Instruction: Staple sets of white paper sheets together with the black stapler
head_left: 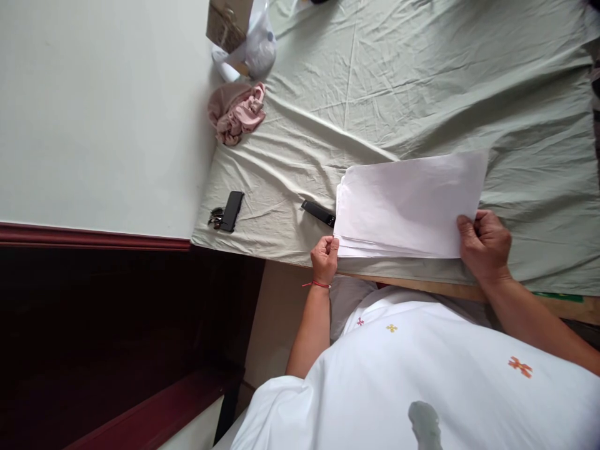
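Observation:
A stack of white paper sheets (407, 203) is held between my two hands above the cloth, its sheets slightly uneven along the left and lower edges. My left hand (325, 256), with a red string at the wrist, pinches the lower left corner. On the right side, my right hand (485, 244) grips the sheets with the thumb on top and the fingers mostly hidden underneath. Close to the left edge of the paper lies a black stapler-like object (319, 213), its right end by the sheets.
A wrinkled pale green cloth (375, 87) covers the table. Toward the left lie a black flat case (231, 211) and keys (215, 217). Farther back are a pink crumpled cloth (237, 112), a plastic bag (260, 53) and a cardboard box (229, 24) beside the white wall (98, 112).

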`<act>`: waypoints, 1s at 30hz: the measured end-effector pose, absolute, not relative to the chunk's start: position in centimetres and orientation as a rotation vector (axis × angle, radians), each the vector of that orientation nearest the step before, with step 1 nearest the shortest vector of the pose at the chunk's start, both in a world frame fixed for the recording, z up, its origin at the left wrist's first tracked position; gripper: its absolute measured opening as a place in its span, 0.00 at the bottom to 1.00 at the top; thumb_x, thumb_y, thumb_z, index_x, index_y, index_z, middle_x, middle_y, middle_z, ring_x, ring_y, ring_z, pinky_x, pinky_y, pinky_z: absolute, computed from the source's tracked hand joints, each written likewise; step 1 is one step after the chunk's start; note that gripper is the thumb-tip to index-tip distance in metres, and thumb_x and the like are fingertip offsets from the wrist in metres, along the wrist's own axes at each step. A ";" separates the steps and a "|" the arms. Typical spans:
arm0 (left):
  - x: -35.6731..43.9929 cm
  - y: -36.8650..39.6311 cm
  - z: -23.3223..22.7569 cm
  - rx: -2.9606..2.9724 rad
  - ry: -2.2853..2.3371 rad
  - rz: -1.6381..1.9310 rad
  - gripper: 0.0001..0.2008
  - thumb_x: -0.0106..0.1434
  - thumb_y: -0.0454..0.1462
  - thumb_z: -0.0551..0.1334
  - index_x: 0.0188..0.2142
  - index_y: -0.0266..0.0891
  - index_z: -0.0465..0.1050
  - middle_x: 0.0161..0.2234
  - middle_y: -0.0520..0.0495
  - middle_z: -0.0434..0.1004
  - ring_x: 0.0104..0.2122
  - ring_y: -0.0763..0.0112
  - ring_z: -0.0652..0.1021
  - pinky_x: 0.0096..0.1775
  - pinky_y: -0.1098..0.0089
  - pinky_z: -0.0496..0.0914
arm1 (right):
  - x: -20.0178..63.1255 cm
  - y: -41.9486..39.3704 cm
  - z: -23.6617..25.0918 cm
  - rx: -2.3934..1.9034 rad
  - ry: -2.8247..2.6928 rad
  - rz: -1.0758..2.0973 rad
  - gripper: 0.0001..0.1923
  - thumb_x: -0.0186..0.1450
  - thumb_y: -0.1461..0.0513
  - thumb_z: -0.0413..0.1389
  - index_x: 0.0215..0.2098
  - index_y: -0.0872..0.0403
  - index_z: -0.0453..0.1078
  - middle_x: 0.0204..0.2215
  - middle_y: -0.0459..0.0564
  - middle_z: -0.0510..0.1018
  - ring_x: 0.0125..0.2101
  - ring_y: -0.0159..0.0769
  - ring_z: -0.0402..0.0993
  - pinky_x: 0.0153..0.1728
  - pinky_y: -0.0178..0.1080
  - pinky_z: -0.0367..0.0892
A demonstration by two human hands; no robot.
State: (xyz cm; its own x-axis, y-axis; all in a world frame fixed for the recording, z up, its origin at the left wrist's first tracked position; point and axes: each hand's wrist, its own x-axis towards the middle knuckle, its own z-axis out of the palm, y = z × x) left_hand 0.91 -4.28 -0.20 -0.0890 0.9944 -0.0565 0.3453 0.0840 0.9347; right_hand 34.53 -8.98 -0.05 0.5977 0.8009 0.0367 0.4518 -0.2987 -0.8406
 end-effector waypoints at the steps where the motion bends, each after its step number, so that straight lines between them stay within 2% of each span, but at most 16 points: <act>1: 0.9 -4.3 -0.3 1.341 1.527 1.008 0.25 0.62 0.59 0.66 0.34 0.38 0.75 0.20 0.57 0.62 0.20 0.77 0.61 0.25 0.73 0.57 | 34.6 -8.9 -0.1 -1.942 -1.001 0.485 0.16 0.63 0.48 0.56 0.36 0.51 0.69 0.24 0.45 0.73 0.25 0.35 0.66 0.31 0.39 0.61; 3: 0.9 -4.3 -0.4 1.313 1.502 0.997 0.25 0.60 0.58 0.68 0.36 0.38 0.76 0.20 0.58 0.63 0.20 0.78 0.60 0.25 0.73 0.56 | 34.6 -8.9 -0.3 -1.941 -1.011 0.465 0.17 0.63 0.46 0.55 0.35 0.50 0.68 0.22 0.43 0.72 0.24 0.35 0.66 0.31 0.39 0.61; 5: 1.1 -4.3 -0.4 1.342 1.549 1.014 0.24 0.60 0.58 0.69 0.34 0.38 0.75 0.20 0.58 0.61 0.20 0.79 0.59 0.25 0.73 0.55 | 34.7 -8.9 -0.4 -1.936 -1.018 0.459 0.16 0.63 0.47 0.55 0.35 0.50 0.68 0.23 0.43 0.72 0.24 0.36 0.66 0.31 0.39 0.61; 8: 1.3 -4.1 -0.2 1.424 1.638 1.038 0.25 0.62 0.58 0.67 0.28 0.39 0.72 0.19 0.58 0.59 0.21 0.78 0.59 0.27 0.73 0.56 | 34.7 -8.9 -0.4 -1.932 -1.020 0.466 0.16 0.63 0.47 0.55 0.35 0.51 0.69 0.23 0.44 0.73 0.25 0.36 0.66 0.31 0.39 0.60; 12: 1.1 -4.1 -0.1 1.490 1.670 1.059 0.28 0.64 0.61 0.63 0.26 0.39 0.71 0.19 0.56 0.61 0.22 0.76 0.63 0.29 0.72 0.59 | 34.7 -9.0 -0.4 -1.924 -1.019 0.471 0.16 0.63 0.47 0.55 0.35 0.51 0.69 0.23 0.44 0.72 0.25 0.35 0.66 0.30 0.39 0.60; 15: 0.9 -4.1 -0.3 1.427 1.626 1.059 0.28 0.65 0.62 0.62 0.33 0.38 0.76 0.19 0.55 0.64 0.21 0.75 0.65 0.28 0.72 0.60 | 34.9 -9.0 -0.6 -1.915 -1.014 0.473 0.15 0.63 0.48 0.55 0.35 0.51 0.69 0.23 0.43 0.71 0.25 0.34 0.65 0.31 0.39 0.59; 18: 0.7 -4.0 -0.9 1.329 1.561 1.120 0.29 0.65 0.62 0.62 0.44 0.37 0.78 0.27 0.50 0.75 0.26 0.73 0.71 0.31 0.72 0.65 | 35.2 -9.2 -1.1 -1.874 -1.020 0.527 0.15 0.64 0.48 0.57 0.36 0.51 0.70 0.24 0.42 0.71 0.25 0.33 0.64 0.31 0.38 0.59; 21: 0.6 -3.8 -1.3 1.228 1.508 1.162 0.28 0.64 0.59 0.64 0.47 0.37 0.77 0.32 0.48 0.78 0.29 0.72 0.74 0.34 0.72 0.68 | 35.5 -9.3 -1.6 -1.794 -1.021 0.609 0.15 0.65 0.48 0.58 0.37 0.51 0.71 0.26 0.42 0.72 0.26 0.31 0.63 0.31 0.36 0.60; 25: 0.7 -3.5 -1.3 1.216 1.562 1.104 0.22 0.58 0.54 0.70 0.38 0.37 0.77 0.23 0.55 0.70 0.23 0.77 0.66 0.29 0.74 0.62 | 35.5 -9.4 -1.6 -1.744 -1.002 0.655 0.15 0.66 0.48 0.58 0.37 0.51 0.71 0.26 0.42 0.73 0.27 0.31 0.63 0.31 0.36 0.59; 30: 1.0 -3.3 -0.4 1.342 1.657 1.111 0.22 0.61 0.55 0.67 0.28 0.37 0.75 0.21 0.55 0.67 0.23 0.77 0.64 0.28 0.74 0.59 | 35.3 -9.3 -0.9 -1.791 -1.025 0.618 0.15 0.65 0.49 0.58 0.34 0.51 0.70 0.23 0.41 0.70 0.25 0.31 0.61 0.30 0.36 0.58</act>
State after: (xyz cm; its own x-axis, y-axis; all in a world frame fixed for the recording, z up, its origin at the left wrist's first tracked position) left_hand 1.02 -3.34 -0.42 -0.1982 0.9801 -0.0141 0.3590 0.0859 0.9294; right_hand 35.28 -9.31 -0.89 0.5211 0.8531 0.0269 0.3742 -0.2000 -0.9055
